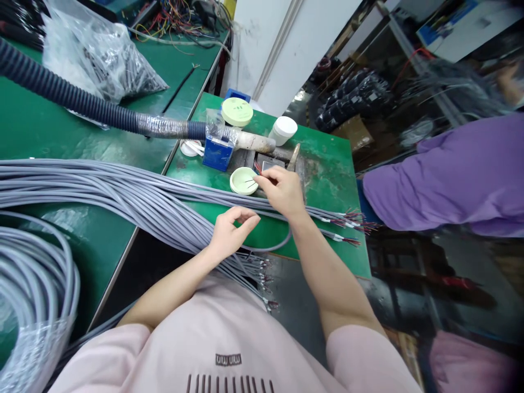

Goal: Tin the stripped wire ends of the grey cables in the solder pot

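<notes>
My right hand [281, 191] pinches thin wires of a grey cable. Red wire ends [258, 168] stick up past its fingertips, and dark wire ends [250, 180] reach over a shallow pale green dish [235, 184]. A grey cable loop [270, 249] curves below that wrist. My left hand [233, 232] hovers over a bundle of grey cables [164, 210], fingers loosely curled, with no visible thing between thumb and fingers. Just beyond the right hand lies a dirty metal fixture [301, 177], partly hidden by the hand.
A ribbed black hose [110, 112] with a pale nozzle [256, 143] rests by a blue box [218, 153]. A white tub [283, 130] and round green tin [237, 112] stand behind. Stripped cable ends [354, 221] lie right. A person in purple [450, 174] is nearby.
</notes>
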Demonstrator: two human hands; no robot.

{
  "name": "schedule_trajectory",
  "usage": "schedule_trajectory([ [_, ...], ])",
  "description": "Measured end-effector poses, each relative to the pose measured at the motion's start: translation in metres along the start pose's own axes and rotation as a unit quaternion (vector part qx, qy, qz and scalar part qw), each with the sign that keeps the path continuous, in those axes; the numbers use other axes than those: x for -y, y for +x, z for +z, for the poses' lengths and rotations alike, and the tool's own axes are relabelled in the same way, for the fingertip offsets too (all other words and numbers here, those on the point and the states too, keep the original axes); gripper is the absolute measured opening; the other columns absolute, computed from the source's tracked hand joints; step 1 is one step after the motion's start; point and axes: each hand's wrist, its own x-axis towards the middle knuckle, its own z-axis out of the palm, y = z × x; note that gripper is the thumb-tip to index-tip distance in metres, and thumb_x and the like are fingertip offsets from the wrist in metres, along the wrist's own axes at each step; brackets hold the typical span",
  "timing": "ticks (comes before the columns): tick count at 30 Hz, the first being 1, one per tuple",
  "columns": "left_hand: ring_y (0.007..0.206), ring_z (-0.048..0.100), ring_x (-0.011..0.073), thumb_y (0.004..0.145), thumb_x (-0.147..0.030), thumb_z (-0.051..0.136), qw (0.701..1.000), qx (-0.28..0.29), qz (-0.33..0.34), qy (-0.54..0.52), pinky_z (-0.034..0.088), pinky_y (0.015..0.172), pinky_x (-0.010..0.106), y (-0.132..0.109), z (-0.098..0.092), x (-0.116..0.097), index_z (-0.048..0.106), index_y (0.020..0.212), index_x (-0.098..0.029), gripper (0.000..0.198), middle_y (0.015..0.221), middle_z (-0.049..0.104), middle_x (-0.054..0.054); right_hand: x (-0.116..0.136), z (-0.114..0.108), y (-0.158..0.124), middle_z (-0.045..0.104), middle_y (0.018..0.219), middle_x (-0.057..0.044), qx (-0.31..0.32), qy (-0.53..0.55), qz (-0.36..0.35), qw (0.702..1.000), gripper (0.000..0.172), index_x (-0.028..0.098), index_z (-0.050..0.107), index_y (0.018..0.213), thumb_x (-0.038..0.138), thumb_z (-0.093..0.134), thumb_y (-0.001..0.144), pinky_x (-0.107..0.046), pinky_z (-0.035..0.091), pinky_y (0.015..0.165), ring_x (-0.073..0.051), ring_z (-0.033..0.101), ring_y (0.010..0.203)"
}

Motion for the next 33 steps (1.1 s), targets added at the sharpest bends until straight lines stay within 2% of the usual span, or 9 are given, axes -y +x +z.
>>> schedule_trajectory([
  [3,0.066,0.057,0.0143,0.083,-0.028,0.063,0.980,-0.030,0.131,0.146,0.044,0.068,0.029,-0.008,-0.016,0.006,0.069,0.075,-0.020,0.013,0.068,0.068,0.002,-0.011,0.009,0.021,0.060,0.067,-0.003,0.079,-0.107,0.009,0.991,0.021,0.018,0.069,0.067,0.028,0.059,0.081,-0.030,0.034,0.061,-0.017,0.052,0.065],
  [5,0.066,0.057,0.0152,0.085,-0.027,0.061,0.963,-0.037,0.177,0.201,0.043,0.068,0.031,-0.010,-0.022,0.012,0.069,0.077,-0.020,0.013,0.068,0.069,0.002,-0.014,0.016,0.029,0.065,0.076,-0.006,0.114,-0.182,0.009,0.977,0.022,0.018,0.072,0.074,0.030,0.057,0.084,-0.031,0.034,0.062,-0.019,0.055,0.071],
  [8,0.067,0.058,0.0161,0.086,-0.028,0.059,0.948,-0.026,0.199,0.246,0.042,0.067,0.032,-0.011,-0.025,0.019,0.069,0.078,-0.020,0.015,0.072,0.071,0.004,-0.013,0.024,0.035,0.069,0.086,-0.010,0.151,-0.263,-0.004,0.953,0.026,0.017,0.074,0.081,0.031,0.054,0.087,-0.033,0.034,0.065,-0.024,0.057,0.082],
  [13,0.068,0.059,0.0162,0.087,-0.029,0.058,0.944,-0.018,0.206,0.256,0.041,0.067,0.031,-0.010,-0.023,0.023,0.069,0.079,-0.020,0.016,0.074,0.072,0.004,-0.010,0.028,0.038,0.069,0.093,-0.015,0.180,-0.316,-0.021,0.931,0.027,0.015,0.073,0.085,0.030,0.052,0.089,-0.036,0.034,0.068,-0.029,0.056,0.090],
  [19,0.066,0.058,0.0156,0.087,-0.026,0.059,0.937,-0.018,0.224,0.266,0.040,0.065,0.031,-0.009,-0.024,0.023,0.067,0.079,-0.019,0.014,0.073,0.072,0.004,-0.005,0.029,0.040,0.069,0.091,-0.016,0.192,-0.341,-0.046,0.919,0.028,0.013,0.073,0.084,0.027,0.050,0.089,-0.037,0.034,0.069,-0.029,0.054,0.089],
  [23,0.066,0.059,0.0155,0.086,-0.025,0.059,0.937,-0.021,0.232,0.260,0.040,0.065,0.030,-0.009,-0.025,0.024,0.067,0.080,-0.019,0.012,0.074,0.072,0.004,-0.010,0.010,0.043,0.067,0.083,-0.013,0.155,-0.317,-0.081,0.932,0.029,0.016,0.073,0.081,0.029,0.049,0.089,-0.037,0.034,0.068,-0.027,0.052,0.082],
  [28,0.066,0.059,0.0157,0.086,-0.025,0.060,0.936,-0.019,0.231,0.263,0.040,0.065,0.031,-0.010,-0.024,0.025,0.067,0.080,-0.020,0.011,0.073,0.072,0.004,-0.042,-0.024,0.048,0.063,0.079,-0.012,0.081,-0.326,-0.046,0.941,0.031,0.017,0.071,0.075,0.033,0.048,0.089,-0.039,0.036,0.070,-0.027,0.050,0.079],
  [33,0.066,0.060,0.0154,0.086,-0.026,0.059,0.928,-0.017,0.242,0.284,0.039,0.064,0.030,-0.010,-0.023,0.024,0.067,0.080,-0.020,0.012,0.072,0.072,0.003,-0.076,-0.025,0.052,0.064,0.080,-0.016,0.104,-0.353,-0.008,0.930,0.029,0.013,0.071,0.080,0.029,0.048,0.087,-0.041,0.038,0.072,-0.030,0.051,0.082],
])
